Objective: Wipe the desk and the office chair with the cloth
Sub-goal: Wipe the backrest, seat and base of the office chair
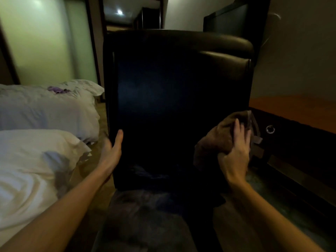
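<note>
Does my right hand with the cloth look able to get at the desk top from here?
Probably yes: the right hand holds the cloth at the chair edge, and the desk top lies just beyond, nothing between.

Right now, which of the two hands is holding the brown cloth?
The right hand: its fingers grip the brown cloth at the right edge of the office chair. The left hand has no cloth and holds the chair's left edge.

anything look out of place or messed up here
Nothing looks spilled or damaged. The one stray thing is a crumpled purple item on the white bedding at left, too blurred to identify. The left hand holds the office chair; the right hand grips the cloth.
</note>
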Motion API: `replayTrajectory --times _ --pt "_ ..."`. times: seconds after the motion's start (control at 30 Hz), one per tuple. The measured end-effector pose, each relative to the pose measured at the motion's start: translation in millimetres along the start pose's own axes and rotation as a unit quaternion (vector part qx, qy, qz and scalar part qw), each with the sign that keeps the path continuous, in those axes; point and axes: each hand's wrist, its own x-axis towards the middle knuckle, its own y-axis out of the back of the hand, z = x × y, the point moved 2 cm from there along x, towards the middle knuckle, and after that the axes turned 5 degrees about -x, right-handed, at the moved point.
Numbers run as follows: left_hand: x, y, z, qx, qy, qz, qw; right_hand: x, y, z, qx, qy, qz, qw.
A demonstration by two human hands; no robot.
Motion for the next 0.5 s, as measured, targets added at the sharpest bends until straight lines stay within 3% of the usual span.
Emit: replayTrajectory --times 0.17,0.3,0.4,0.5 --pt "0.1 10.9 -39.5 -0.078 0.111 -0.061 0.989 -8.0 -8.7 10.1 -0.036 -0.01 -0.017 0.999" --pt "10.0 12.4 -49.4 -0.075 0.101 -0.061 0.99 -18.9 -18.9 30.8 0.003 -0.074 0.019 0.997" --pt "15.9 8.6 -54.6 -0.074 0.095 -0.028 0.992 -34.3 -40.7 37.9 0.062 -0.192 0.028 0.979" --pt "15.5 7.9 -54.4 -0.06 0.081 -0.026 0.995 -56.2 -71.0 28.2 0.088 -0.23 0.041 0.968"
